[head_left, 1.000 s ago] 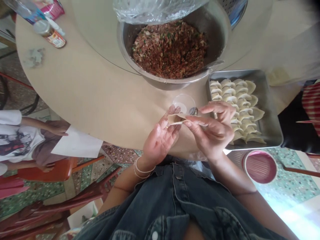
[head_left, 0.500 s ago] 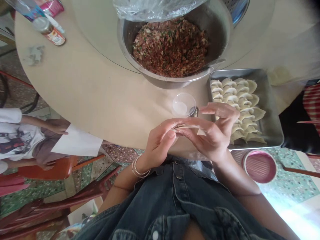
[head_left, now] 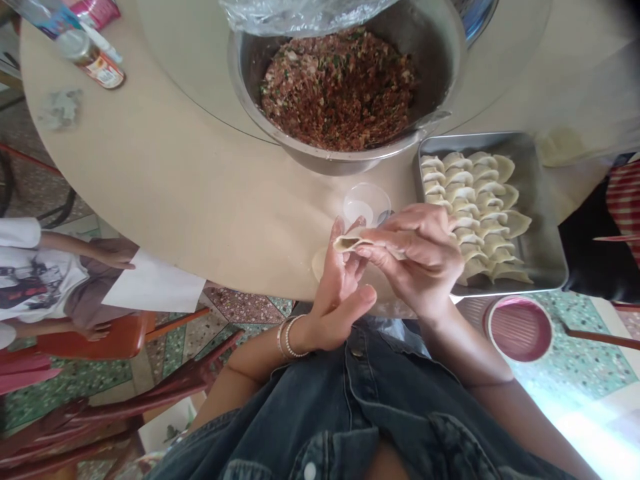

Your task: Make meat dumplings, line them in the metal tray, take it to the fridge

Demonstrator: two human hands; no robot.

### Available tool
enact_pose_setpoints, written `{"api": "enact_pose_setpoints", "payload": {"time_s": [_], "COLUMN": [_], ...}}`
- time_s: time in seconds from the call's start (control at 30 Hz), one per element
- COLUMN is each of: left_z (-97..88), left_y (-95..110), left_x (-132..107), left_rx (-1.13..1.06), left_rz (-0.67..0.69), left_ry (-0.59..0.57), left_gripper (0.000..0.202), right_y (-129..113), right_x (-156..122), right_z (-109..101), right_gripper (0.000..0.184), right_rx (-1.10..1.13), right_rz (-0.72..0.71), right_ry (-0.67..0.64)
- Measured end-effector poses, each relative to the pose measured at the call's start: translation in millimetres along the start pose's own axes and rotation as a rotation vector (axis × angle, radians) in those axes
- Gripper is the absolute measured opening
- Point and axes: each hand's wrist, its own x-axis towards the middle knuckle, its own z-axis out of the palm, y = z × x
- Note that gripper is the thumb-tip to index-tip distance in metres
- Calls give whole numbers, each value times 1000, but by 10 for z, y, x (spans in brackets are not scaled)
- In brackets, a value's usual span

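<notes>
A partly sealed dumpling [head_left: 350,243] is pinched along its edge by my right hand [head_left: 420,257], its left end gaping. My left hand [head_left: 337,300] lies behind and below the dumpling with its fingers stretched out and its thumb lifted clear. Whether its fingers touch the dough I cannot tell. Behind the left hand, a round wrapper [head_left: 319,264] shows partly on the table. Just beyond both hands is a small clear bowl [head_left: 367,202] with whitish contents. To the right, a metal tray [head_left: 545,227] carries rows of folded dumplings [head_left: 463,193].
A large steel bowl [head_left: 345,160] of minced filling [head_left: 340,93] stands ahead, plastic film [head_left: 305,17] over its far side. A jar [head_left: 100,65] is at the far left of the table [head_left: 200,187]. A pink-lined bin [head_left: 520,330] and another person [head_left: 45,273] are beyond the edge.
My left thumb has come off the dumpling and the left fingers have straightened. My right fingers have closed on its edge. The wrapper behind my left hand has come into view.
</notes>
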Motion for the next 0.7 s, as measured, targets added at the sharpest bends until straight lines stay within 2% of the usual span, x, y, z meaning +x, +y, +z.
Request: {"api": "enact_pose_setpoints", "payload": {"time_s": [0.07, 0.1, 0.27, 0.47, 0.53, 0.6, 0.7], "left_z": [10, 9, -10, -72, -95, -108, -104], "left_y": [34, 52, 67, 50, 66, 86, 122], "left_x": [6, 11, 3, -18, -16, -13, -7], "left_rx": [23, 37, 84, 151, 160, 193, 172], "left_rz": [10, 22, 38, 75, 88, 99, 66], "left_ry": [9, 9, 18, 1, 4, 14, 22], "left_gripper": [76, 75, 77, 70, 64, 59, 60], "right_y": [-5, -8, -31, -34, -14, 10, 35], "right_x": [-5, -6, 5, 49, 54, 54, 56], "right_z": [14, 14, -35, -84, -85, -89, -108], "right_gripper": [57, 58, 20, 9, 14, 26, 34], "right_rx": [-21, -45, -136, -199, -181, -163, -163], "right_rz": [-7, -17, -67, -184, -170, -140, -152], "right_ry": [-23, -27, -64, -101, -57, -22, -69]}}
